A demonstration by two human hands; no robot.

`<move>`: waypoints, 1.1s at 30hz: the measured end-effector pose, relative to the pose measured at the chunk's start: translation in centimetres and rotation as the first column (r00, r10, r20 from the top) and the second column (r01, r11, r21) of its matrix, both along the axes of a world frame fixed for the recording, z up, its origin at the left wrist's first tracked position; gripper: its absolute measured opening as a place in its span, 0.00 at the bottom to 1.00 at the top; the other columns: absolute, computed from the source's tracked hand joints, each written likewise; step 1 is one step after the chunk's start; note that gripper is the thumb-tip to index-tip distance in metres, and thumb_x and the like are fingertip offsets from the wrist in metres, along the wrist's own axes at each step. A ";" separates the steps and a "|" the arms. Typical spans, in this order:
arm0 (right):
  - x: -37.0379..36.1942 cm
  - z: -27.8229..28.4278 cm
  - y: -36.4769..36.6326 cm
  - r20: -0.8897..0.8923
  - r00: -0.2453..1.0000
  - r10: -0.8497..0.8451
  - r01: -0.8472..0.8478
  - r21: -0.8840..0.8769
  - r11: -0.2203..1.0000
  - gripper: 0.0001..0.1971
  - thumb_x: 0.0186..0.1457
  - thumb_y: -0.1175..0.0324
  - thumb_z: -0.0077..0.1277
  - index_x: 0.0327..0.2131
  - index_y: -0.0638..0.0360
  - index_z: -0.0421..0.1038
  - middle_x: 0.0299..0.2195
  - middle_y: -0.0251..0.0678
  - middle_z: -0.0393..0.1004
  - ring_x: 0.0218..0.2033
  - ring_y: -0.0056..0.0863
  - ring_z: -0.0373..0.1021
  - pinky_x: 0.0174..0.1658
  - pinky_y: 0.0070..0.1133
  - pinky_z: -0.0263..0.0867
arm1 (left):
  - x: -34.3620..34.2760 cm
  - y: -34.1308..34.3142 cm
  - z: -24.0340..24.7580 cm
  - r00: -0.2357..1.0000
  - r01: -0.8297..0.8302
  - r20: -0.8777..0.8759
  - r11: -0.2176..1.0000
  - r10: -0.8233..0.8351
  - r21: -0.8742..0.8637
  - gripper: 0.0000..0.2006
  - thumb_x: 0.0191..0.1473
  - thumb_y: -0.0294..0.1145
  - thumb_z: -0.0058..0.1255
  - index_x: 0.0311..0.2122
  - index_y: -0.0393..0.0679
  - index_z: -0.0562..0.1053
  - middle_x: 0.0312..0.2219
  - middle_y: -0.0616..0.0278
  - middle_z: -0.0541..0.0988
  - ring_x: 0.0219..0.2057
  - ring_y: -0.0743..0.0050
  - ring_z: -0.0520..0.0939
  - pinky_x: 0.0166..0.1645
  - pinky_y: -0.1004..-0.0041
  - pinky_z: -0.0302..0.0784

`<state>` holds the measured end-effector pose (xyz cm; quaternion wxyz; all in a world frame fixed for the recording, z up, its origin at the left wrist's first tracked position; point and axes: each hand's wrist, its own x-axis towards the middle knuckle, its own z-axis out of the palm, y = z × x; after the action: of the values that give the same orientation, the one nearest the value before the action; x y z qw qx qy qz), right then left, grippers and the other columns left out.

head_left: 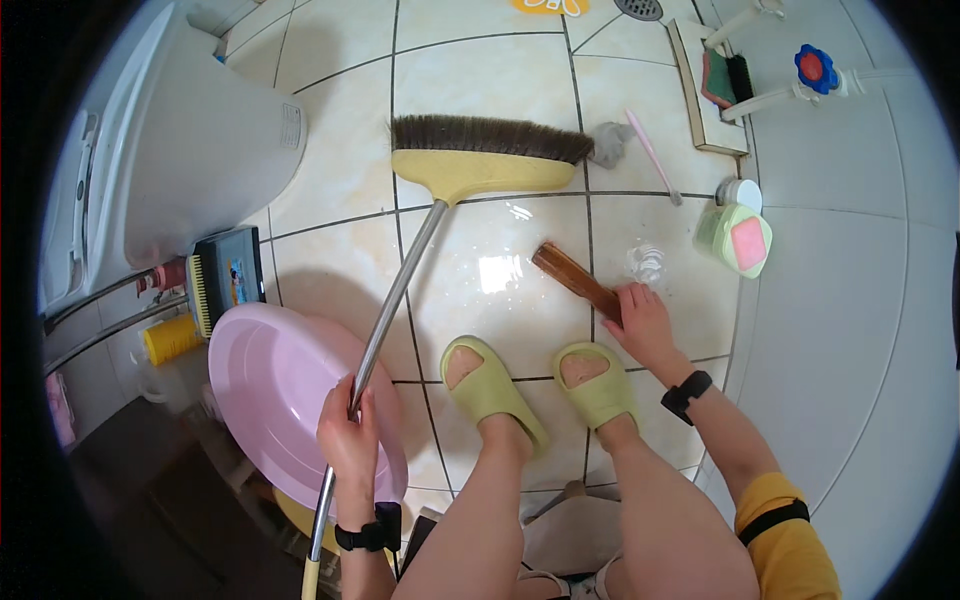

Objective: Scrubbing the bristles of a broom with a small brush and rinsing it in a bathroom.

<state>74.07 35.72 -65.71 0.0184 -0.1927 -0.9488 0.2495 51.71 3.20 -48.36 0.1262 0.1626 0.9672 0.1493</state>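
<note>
My left hand [350,430] is wrapped round the metal handle of a broom [395,300], above a pink basin. The broom's cream head [480,175] lies on the tiles ahead, its dark bristles [490,135] pointing away from me. In my right hand [640,325] is a long, flat brown wooden piece [575,275], low over the floor in front of my right foot; its exact kind I cannot make out. A clump of grey fluff [609,145] touches the right end of the bristles. Beside the fluff lies a pink toothbrush [652,155].
The pink basin [255,370] stands at the left, near a dark dustpan [240,268] and a white appliance [210,130]. Along the right wall are a green container with a pink sponge [748,245], a white-lidded jar [742,192] and a blue-red valve [816,68]. Water wets the tiles [490,275].
</note>
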 end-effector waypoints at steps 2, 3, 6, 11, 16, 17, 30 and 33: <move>-0.1 -1.7 0.1 -0.053 0.998 -0.031 0.037 0.118 0.992 0.25 0.49 0.59 0.55 0.49 0.58 0.63 0.36 0.43 0.66 0.28 0.42 0.68 0.32 0.31 0.67 | -0.2 0.7 -0.1 1.000 0.019 -0.005 1.000 -0.019 0.014 0.12 0.53 0.30 0.51 0.43 0.38 0.73 0.28 0.52 0.76 0.26 0.56 0.77 0.31 0.67 0.72; -0.8 -1.2 0.0 -0.056 0.998 -0.023 0.029 0.114 0.993 0.25 0.49 0.59 0.55 0.49 0.58 0.63 0.36 0.43 0.66 0.28 0.42 0.68 0.32 0.31 0.67 | -0.2 1.0 0.1 0.999 0.020 0.037 1.000 -0.020 -0.010 0.13 0.54 0.30 0.50 0.44 0.40 0.73 0.28 0.52 0.76 0.26 0.55 0.77 0.31 0.66 0.72; -5.0 3.2 -0.9 0.091 0.970 -0.224 0.239 -0.214 0.947 0.23 0.52 0.59 0.52 0.52 0.46 0.64 0.32 0.40 0.66 0.26 0.38 0.68 0.28 0.29 0.67 | 0.1 1.5 0.5 0.997 0.041 0.073 0.999 -0.040 -0.017 0.14 0.55 0.31 0.50 0.47 0.43 0.72 0.28 0.50 0.75 0.27 0.52 0.77 0.31 0.65 0.71; -12.1 6.7 -2.3 -0.052 0.984 -0.169 0.157 -0.182 0.971 0.21 0.55 0.59 0.49 0.53 0.31 0.65 0.28 0.34 0.65 0.22 0.34 0.68 0.24 0.28 0.66 | 1.0 2.7 -1.0 0.989 0.052 0.131 0.994 -0.065 0.100 0.19 0.56 0.30 0.48 0.54 0.46 0.67 0.28 0.46 0.75 0.27 0.48 0.76 0.30 0.62 0.70; -16.1 7.6 -3.1 -0.129 0.992 0.001 0.011 0.091 0.996 0.19 0.57 0.57 0.46 0.53 0.31 0.64 0.24 0.36 0.67 0.17 0.34 0.68 0.17 0.32 0.63 | 0.9 3.1 -1.2 0.976 0.059 0.209 0.998 -0.063 0.024 0.21 0.57 0.33 0.46 0.57 0.49 0.65 0.19 0.47 0.74 0.21 0.47 0.75 0.26 0.60 0.69; -17.1 6.5 -1.3 -0.126 0.992 0.002 0.010 0.095 0.995 0.19 0.57 0.57 0.46 0.53 0.31 0.64 0.24 0.36 0.67 0.17 0.34 0.68 0.17 0.32 0.63 | 1.0 3.3 -1.3 0.975 0.058 0.211 0.998 -0.063 0.028 0.21 0.57 0.33 0.46 0.57 0.49 0.65 0.19 0.47 0.74 0.21 0.47 0.75 0.26 0.60 0.69; -20.0 3.3 2.1 0.039 0.976 -0.213 0.212 0.021 0.977 0.24 0.58 0.56 0.42 0.58 0.26 0.54 0.21 0.40 0.71 0.22 0.40 0.71 0.23 0.34 0.67 | 1.6 3.5 -2.3 0.959 0.006 0.285 1.000 -0.002 -0.014 0.20 0.58 0.34 0.45 0.56 0.50 0.66 0.23 0.45 0.76 0.25 0.45 0.77 0.29 0.58 0.71; -18.4 3.8 -1.2 0.117 0.993 0.000 0.001 -0.010 1.000 0.25 0.58 0.57 0.43 0.59 0.27 0.54 0.21 0.40 0.71 0.22 0.40 0.71 0.24 0.34 0.67 | 1.8 3.0 -2.9 0.956 0.002 0.292 1.000 0.003 -0.016 0.20 0.58 0.33 0.45 0.56 0.49 0.65 0.23 0.45 0.76 0.25 0.44 0.77 0.29 0.58 0.71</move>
<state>55.64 34.51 -61.87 -0.0382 -0.2075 -0.9469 0.2427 53.48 6.24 -51.27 0.2688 0.1375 0.9392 0.1638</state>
